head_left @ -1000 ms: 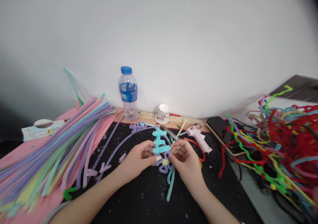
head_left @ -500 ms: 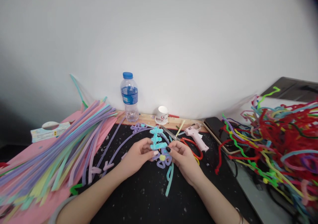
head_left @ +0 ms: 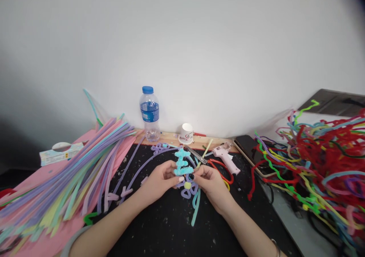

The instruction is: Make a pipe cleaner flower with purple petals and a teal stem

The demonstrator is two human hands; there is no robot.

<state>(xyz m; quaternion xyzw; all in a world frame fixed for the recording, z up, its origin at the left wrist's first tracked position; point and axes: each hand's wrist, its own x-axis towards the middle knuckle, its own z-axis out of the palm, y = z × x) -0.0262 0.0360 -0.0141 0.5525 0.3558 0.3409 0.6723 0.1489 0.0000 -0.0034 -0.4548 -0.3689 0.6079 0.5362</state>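
Between my two hands is a turquoise pipe-cleaner piece [head_left: 182, 162], bent into stacked rows with a longer bottom row. My left hand [head_left: 164, 177] pinches its lower left side between thumb and fingers. At the lower right end, my right hand [head_left: 208, 179] closes finger and thumb on the same piece. Just below the fingertips a purple pipe-cleaner flower [head_left: 186, 192] with a yellow centre shows; whether the hands touch it I cannot tell. A teal pipe cleaner [head_left: 195, 213] lies under the right hand. Behind the hands rest red-handled scissors [head_left: 219, 165].
At left, pastel pipe cleaners [head_left: 85, 165] are fanned out on pink paper. A water bottle [head_left: 149, 114] and a paper cup [head_left: 186, 133] stand by the wall. A pink glue gun [head_left: 226, 156] and a phone [head_left: 246, 146] lie right of centre. Tangled pipe cleaners [head_left: 325, 158] fill the right.
The view has shifted slightly, so most things sit a little lower and further right. Both hands keep their pinch on the turquoise piece, which has barely moved.
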